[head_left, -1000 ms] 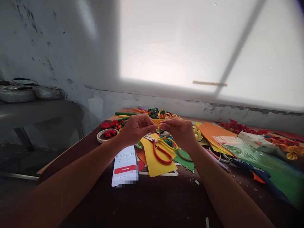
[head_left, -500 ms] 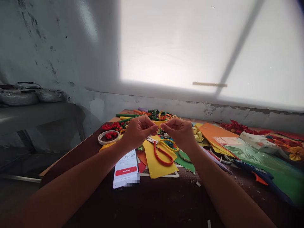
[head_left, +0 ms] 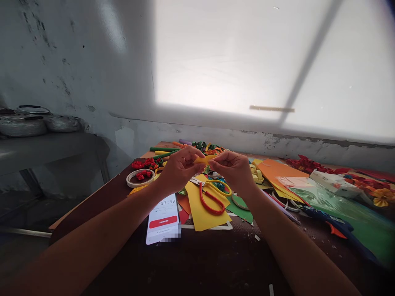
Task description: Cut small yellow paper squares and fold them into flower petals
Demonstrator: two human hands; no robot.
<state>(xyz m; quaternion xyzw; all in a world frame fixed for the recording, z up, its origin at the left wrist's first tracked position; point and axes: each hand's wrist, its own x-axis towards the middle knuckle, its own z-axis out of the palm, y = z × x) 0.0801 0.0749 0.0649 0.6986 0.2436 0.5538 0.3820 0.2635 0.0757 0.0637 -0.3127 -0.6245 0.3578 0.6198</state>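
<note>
Between my two hands is a small piece of yellow-orange paper (head_left: 205,159), pinched from both sides above the table. My left hand (head_left: 180,167) has thumb and fingertips closed on its left end. On the opposite end, my right hand (head_left: 233,169) grips with thumb and forefinger. Just below lie scissors (head_left: 212,201) with one red and one yellow handle loop, resting on a yellow paper sheet (head_left: 197,220). A phone (head_left: 163,220) showing a timer lies under my left wrist.
A tape roll (head_left: 140,177) with red paper bits inside sits left, beside red paper flowers (head_left: 149,163). To the right are orange sheets (head_left: 280,172), a tissue pack (head_left: 335,183), and a blue glue gun (head_left: 330,218). Rolled paper sticks (head_left: 163,149) lie at the back. Wrapped pots (head_left: 21,125) stand far left.
The yellow-orange paper has turned so more of its surface shows between my fingers. My hands stay in nearly the same place, fingers shifting slightly.
</note>
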